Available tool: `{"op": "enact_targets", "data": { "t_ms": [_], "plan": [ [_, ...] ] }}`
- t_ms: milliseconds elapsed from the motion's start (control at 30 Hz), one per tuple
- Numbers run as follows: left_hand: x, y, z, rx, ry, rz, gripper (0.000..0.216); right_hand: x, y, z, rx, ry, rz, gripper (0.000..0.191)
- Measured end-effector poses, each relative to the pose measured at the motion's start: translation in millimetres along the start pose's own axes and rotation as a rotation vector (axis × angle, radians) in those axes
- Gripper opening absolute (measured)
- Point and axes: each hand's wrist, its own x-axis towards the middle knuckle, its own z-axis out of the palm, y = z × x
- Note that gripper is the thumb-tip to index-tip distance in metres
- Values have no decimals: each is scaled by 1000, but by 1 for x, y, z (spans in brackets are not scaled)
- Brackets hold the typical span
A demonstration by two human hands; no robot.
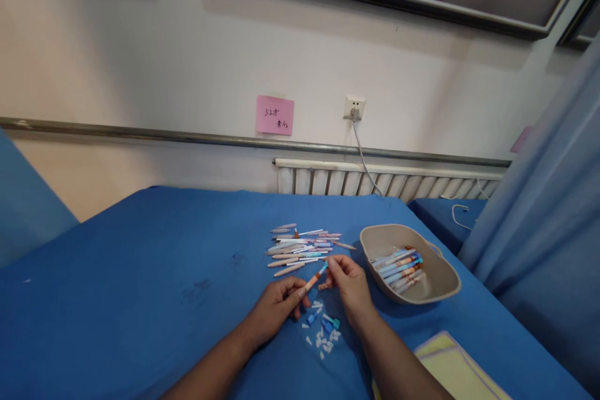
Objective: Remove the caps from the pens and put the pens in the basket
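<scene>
The person's right forearm (396, 350) crossed a yellow folded item (450, 359) on the near side of the tan basket (445, 281), while left of that basket the left hand (276, 306) gripped the orange barrel of 1 pen (314, 281) and the right hand (350, 287) pinched its teal end. White pieces (325, 345) lay nearer, also left of the basket. The step in hand seemed to be work on that end, and the next move probably called for a steady left grip and fine right-finger control.

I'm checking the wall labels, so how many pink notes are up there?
2. One pink note is left of the wall socket; the other pink note is far right, by the blue curtain, which may hide more.
</scene>
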Motion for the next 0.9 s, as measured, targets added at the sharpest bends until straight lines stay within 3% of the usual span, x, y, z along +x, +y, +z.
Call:
{"op": "enact_targets", "data": {
  "t_ms": [600, 900],
  "plan": [
    [2, 0, 0, -26, 18, 7, 35, -1, 9, 2, -34, -108, 44, 37],
    [4, -4, -1, -34, 38, -2, 33, 7, 17, 1, 104, -73, 232, 64]
  ]
}}
